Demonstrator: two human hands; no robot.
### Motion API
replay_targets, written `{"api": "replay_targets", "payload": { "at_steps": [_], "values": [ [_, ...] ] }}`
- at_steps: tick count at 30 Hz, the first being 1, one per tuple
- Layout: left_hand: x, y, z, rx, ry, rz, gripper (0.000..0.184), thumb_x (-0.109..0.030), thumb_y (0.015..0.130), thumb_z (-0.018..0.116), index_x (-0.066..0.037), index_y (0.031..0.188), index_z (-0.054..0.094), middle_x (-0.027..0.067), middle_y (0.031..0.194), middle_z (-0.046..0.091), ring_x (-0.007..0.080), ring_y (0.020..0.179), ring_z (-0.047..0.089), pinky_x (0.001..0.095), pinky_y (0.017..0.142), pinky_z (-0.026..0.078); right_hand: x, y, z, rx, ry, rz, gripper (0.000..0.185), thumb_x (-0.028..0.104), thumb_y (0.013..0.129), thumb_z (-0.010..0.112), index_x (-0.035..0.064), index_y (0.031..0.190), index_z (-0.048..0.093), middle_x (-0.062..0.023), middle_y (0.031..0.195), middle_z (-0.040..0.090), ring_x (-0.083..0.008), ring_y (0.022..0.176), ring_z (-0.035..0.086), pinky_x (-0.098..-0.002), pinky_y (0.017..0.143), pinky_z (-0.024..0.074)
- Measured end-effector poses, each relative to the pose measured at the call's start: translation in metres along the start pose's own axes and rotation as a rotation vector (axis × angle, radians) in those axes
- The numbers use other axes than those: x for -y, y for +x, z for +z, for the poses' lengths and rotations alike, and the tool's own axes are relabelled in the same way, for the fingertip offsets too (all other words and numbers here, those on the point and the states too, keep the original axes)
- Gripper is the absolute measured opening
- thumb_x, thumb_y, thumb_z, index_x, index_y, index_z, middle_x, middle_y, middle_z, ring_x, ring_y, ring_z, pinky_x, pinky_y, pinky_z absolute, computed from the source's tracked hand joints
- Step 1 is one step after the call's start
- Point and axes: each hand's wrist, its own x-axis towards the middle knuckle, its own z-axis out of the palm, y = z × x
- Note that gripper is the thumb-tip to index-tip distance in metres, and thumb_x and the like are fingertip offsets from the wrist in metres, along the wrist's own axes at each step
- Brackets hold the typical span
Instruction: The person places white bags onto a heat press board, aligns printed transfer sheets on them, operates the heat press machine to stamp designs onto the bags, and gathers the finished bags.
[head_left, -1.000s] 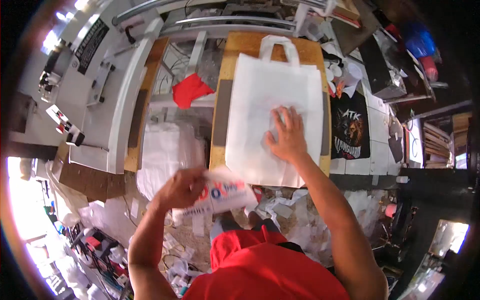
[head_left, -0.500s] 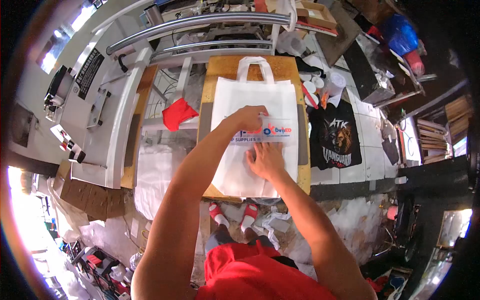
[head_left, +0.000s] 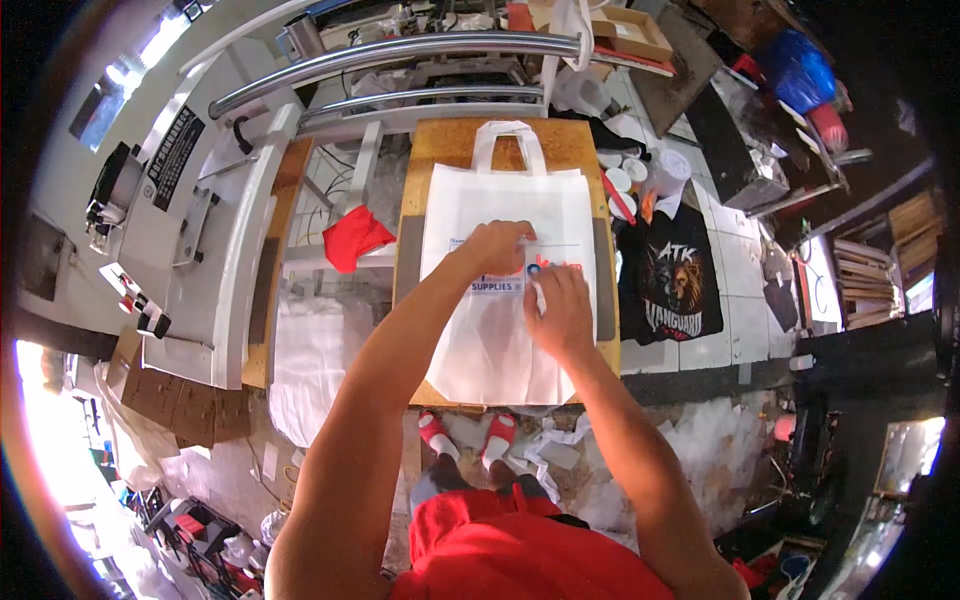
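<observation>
A white bag (head_left: 480, 350) with its handle toward the top lies flat on a wooden board (head_left: 440, 140). On the bag's middle rests a printed sheet (head_left: 497, 286) with blue and red lettering. My left hand (head_left: 500, 246) is at the sheet's upper part, fingers closed together at its edge. Just right of it and lower, my right hand (head_left: 561, 308) touches the sheet's right part with fingers slightly apart, covering some of the print.
A red cloth (head_left: 355, 239) hangs over a white frame bar left of the board. Clear plastic-wrapped white material (head_left: 315, 360) lies below it. Right of the board is a black printed cloth (head_left: 675, 275). Metal rails (head_left: 400, 48) cross beyond the board.
The left hand has brought the printed sheet from beside the bag onto its middle. My right hand has shifted up and right onto the sheet, after lying on the bag. The view has tilted.
</observation>
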Motion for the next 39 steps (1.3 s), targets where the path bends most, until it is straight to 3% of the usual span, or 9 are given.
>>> {"api": "replay_targets", "payload": {
  "at_steps": [6,8,12,15,25,28,31,36,39],
  "values": [
    [-0.012,-0.021,-0.011,-0.031,0.097,-0.031,0.034,-0.019,0.081,0.065,-0.016,0.115,0.064,0.0115,0.109,0.068,0.0342,0.106,0.062,0.0468,0.092,0.048,-0.033,0.02,0.018,0.084,-0.181,-0.029,0.03,0.024,0.084,0.068,0.0132,0.112,0.066,-0.0045,0.125,0.059,-0.0305,0.116,0.049,-0.049,0.099,0.0359],
    [-0.018,-0.051,-0.011,-0.404,0.26,0.05,0.031,-0.017,0.083,0.064,-0.016,0.115,0.064,0.0085,0.119,0.063,0.0307,0.117,0.056,0.0465,0.098,0.042,-0.035,0.014,0.02,0.061,-0.187,-0.046,0.035,0.025,0.084,0.068,0.016,0.117,0.065,-0.0024,0.125,0.058,-0.0307,0.117,0.049,-0.0487,0.1,0.0357],
    [-0.008,-0.107,0.01,-0.47,0.26,0.033,0.032,-0.016,0.084,0.064,-0.016,0.116,0.064,0.0057,0.126,0.057,0.0289,0.124,0.049,0.0464,0.102,0.037,-0.034,0.015,0.02,0.017,-0.2,-0.05,0.034,0.026,0.084,0.067,0.0159,0.116,0.065,-0.0026,0.126,0.057,-0.0298,0.119,0.048,-0.0494,0.101,0.0345],
    [0.004,-0.13,0.017,-0.539,0.22,-0.169,0.037,-0.015,0.084,0.062,-0.017,0.121,0.064,0.0028,0.129,0.057,0.0289,0.126,0.048,0.0472,0.105,0.036,-0.036,0.013,0.021,0.006,-0.185,-0.068,0.033,0.026,0.085,0.067,0.0163,0.116,0.065,-0.0024,0.127,0.057,-0.0297,0.12,0.047,-0.0522,0.103,0.0333],
    [0.003,-0.133,0.016,-0.571,0.166,-0.175,0.038,-0.017,0.086,0.062,-0.017,0.123,0.063,0.0035,0.134,0.055,0.0298,0.13,0.046,0.0506,0.107,0.033,-0.037,0.005,0.019,0.007,-0.213,-0.109,0.036,0.027,0.086,0.066,0.0209,0.122,0.064,-0.0045,0.131,0.055,-0.0323,0.125,0.045,-0.0614,0.107,0.0283],
    [-0.005,-0.129,0.015,-0.559,0.328,-0.167,0.042,-0.015,0.087,0.06,-0.016,0.128,0.061,0.005,0.141,0.051,0.031,0.137,0.041,0.0533,0.112,0.028,-0.034,0.006,0.016,0.05,-0.218,-0.094,0.036,0.028,0.086,0.065,0.0222,0.122,0.064,-0.0045,0.133,0.054,-0.0331,0.125,0.044,-0.0621,0.107,0.0274],
    [-0.023,-0.115,0.011,-0.288,0.478,-0.034,0.051,-0.017,0.092,0.053,-0.013,0.142,0.049,0.0092,0.15,0.045,0.0343,0.144,0.033,0.0548,0.117,0.023,-0.03,0.006,0.015,0.09,-0.234,-0.07,0.036,0.029,0.087,0.064,0.0219,0.122,0.064,-0.0042,0.134,0.053,-0.033,0.126,0.044,-0.0625,0.108,0.0266],
    [-0.009,-0.103,0.035,-0.297,0.335,0.041,0.049,-0.026,0.099,0.045,-0.011,0.146,0.044,0.0108,0.153,0.041,0.0358,0.141,0.037,0.0532,0.117,0.026,-0.031,0.009,0.014,0.082,-0.233,-0.082,0.037,0.027,0.087,0.064,0.0213,0.123,0.064,-0.0035,0.134,0.053,-0.0312,0.127,0.044,-0.0623,0.108,0.0261],
    [0.012,-0.11,0.036,-0.378,0.357,-0.068,0.046,-0.024,0.099,0.045,-0.013,0.143,0.048,0.0088,0.153,0.041,0.0351,0.142,0.035,0.0515,0.116,0.028,-0.035,0.004,0.017,0.076,-0.204,-0.06,0.036,0.024,0.086,0.063,0.0199,0.122,0.064,-0.003,0.132,0.055,-0.0302,0.127,0.045,-0.0614,0.108,0.0264]
  ]
}}
